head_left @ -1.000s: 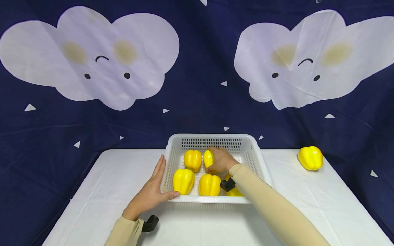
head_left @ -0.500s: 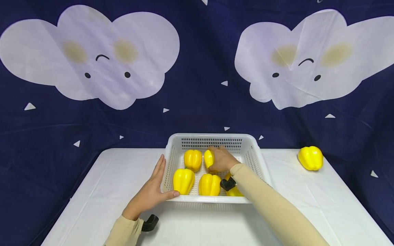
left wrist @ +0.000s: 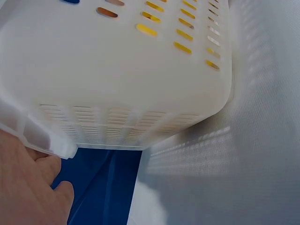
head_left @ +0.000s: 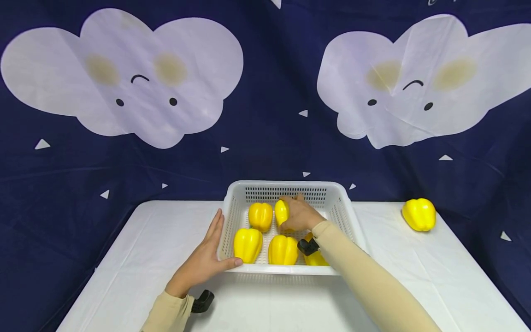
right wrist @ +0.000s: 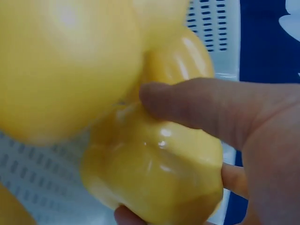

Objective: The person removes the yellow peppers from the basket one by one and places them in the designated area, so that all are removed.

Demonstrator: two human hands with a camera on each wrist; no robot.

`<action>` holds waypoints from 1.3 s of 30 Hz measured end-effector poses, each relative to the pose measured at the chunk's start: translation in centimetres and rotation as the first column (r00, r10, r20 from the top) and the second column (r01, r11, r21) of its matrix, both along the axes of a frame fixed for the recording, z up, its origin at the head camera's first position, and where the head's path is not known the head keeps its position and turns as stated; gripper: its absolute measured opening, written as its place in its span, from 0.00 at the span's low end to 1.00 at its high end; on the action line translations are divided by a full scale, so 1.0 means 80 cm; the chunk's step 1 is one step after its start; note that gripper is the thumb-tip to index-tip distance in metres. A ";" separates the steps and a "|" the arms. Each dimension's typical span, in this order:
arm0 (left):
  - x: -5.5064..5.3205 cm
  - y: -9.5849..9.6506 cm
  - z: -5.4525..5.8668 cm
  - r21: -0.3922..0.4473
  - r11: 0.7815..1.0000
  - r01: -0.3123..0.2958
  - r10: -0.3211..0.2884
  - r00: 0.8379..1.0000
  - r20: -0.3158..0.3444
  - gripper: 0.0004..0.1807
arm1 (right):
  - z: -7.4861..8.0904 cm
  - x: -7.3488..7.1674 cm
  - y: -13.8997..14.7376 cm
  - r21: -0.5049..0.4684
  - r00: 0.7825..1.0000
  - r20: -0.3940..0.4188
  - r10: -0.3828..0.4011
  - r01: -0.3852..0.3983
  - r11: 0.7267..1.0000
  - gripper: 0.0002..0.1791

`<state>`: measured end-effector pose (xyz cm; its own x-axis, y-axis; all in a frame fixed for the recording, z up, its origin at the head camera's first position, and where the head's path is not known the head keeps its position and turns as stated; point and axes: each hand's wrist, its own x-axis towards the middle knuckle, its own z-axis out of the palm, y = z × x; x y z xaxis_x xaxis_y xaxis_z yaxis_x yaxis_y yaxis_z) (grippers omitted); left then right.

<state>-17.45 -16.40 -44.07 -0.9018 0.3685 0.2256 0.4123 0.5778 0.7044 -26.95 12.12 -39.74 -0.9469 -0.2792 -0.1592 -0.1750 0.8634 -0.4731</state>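
Note:
A white perforated plastic basket point(head_left: 290, 269) stands on the table with several yellow bell peppers inside. My right hand point(head_left: 300, 216) reaches into its back half and holds one bell pepper point(head_left: 281, 212) there; in the right wrist view the thumb lies over the top of this bell pepper point(right wrist: 154, 173), with fingers around its far side. At the basket's front left corner is my left hand point(head_left: 201, 263), its fingers straight along the left wall and thumb on the front rim. In the left wrist view, fingers touch the underside of the rim.
Another yellow bell pepper point(head_left: 419, 214) lies on the white-covered table point(head_left: 415, 263) at the far right. Behind the table hangs a dark blue cloth point(head_left: 274, 115) with cloud prints. Close to the right wrist, a bell pepper point(head_left: 316, 258) is partly hidden by the forearm.
One finger of my right hand has lifted slightly at the back of the bell pepper, the hand otherwise staying in place. The left hand and basket hold still.

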 end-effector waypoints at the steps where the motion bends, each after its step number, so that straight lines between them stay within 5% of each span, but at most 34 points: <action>1: 0.000 0.000 0.000 0.001 1.000 0.001 -0.001 1.000 0.000 0.66 | 0.002 0.001 0.000 -0.006 1.000 0.001 -0.005 0.005 1.000 0.53; 39: -0.001 0.002 0.000 -0.004 1.000 -0.006 0.006 1.000 0.004 0.67 | 0.062 0.046 0.050 -0.127 0.977 -0.208 -0.036 0.009 0.992 0.52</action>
